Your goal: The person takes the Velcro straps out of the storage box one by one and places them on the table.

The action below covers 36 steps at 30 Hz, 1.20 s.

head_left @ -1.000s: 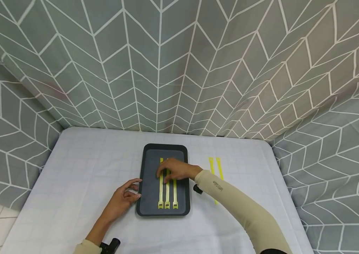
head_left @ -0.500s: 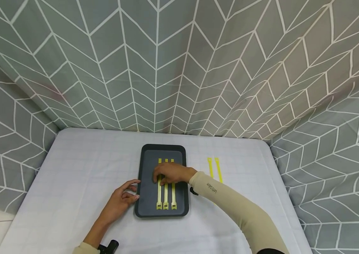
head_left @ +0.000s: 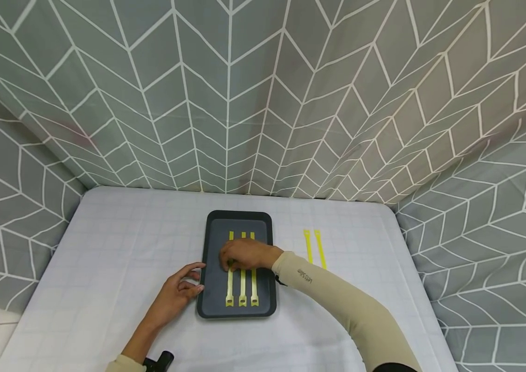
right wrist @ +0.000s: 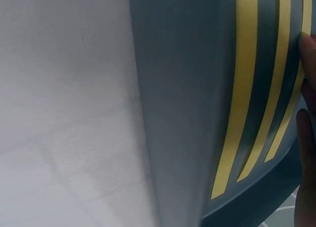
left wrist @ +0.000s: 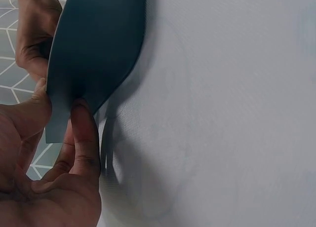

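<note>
A dark grey tray [head_left: 215,289] lies on the table with three yellow hook-and-loop cable ties in it, side by side, slotted heads toward the near end. My right hand [head_left: 244,253] is over them, its fingers pinching the leftmost cable tie [head_left: 229,284] at mid-length. The middle cable tie [head_left: 242,287] and the right cable tie [head_left: 254,287] pass under the hand. In the right wrist view, the fingertips [right wrist: 308,54] touch the farthest strip. My left hand [head_left: 176,294] holds the tray's left rim; its fingertips [left wrist: 81,113] press the outer wall in the left wrist view.
Two more yellow cable ties [head_left: 318,248] lie on the white tablecloth [head_left: 132,243] right of the tray, partly hidden by the right sleeve [head_left: 337,299]. A grey patterned curtain [head_left: 253,103] surrounds the table at the back and sides.
My right hand has moved slightly left, and the leftmost cable tie has shifted left with it, widening its gap to the middle one. The left hand stays at the tray rim.
</note>
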### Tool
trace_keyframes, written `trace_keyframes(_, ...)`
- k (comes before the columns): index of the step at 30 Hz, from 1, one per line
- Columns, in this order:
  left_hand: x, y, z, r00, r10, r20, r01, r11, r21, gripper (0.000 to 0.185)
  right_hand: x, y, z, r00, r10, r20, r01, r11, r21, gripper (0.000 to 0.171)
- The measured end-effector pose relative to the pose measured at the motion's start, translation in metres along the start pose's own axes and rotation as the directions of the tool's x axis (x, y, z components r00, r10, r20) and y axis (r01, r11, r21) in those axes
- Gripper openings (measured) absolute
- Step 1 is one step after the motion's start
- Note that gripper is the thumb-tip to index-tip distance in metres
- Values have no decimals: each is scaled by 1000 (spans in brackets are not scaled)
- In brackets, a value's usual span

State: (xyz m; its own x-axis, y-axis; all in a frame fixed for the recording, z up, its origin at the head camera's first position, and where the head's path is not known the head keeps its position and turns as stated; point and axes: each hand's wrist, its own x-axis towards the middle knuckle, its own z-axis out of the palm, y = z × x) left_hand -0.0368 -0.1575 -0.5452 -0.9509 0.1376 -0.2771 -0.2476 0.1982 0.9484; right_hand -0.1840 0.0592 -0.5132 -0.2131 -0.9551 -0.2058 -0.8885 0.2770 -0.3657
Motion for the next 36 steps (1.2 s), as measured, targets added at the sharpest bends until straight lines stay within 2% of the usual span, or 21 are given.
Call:
trace_keyframes(6,1,-1,0,1000,-10,-12,10,1000,25,55,4,-5,4,1000,3,-7,-4,999,-42,9)
trace_keyframes(9,1,-2,0,1000,-19,-14,19,1000,19,55,6,-7,7,1000,-11,-4,10,995,-97,9)
trace_keyframes(15,1,-2,0,1000,-4,-2,4,1000,8,55,7,-10,8,1000,-27,-4,26,986,-166,10)
trace_keyframes(24,0,-1,1,1000,-1,7,1,1000,-13,57,2,-10,8,1000,3,4,-2,996,-92,7)
trace_keyframes(36,1,1,1,1000,0,-3,0,1000,2,55,-4,-10,-5,998,-14,-67,12,1000,-29,9)
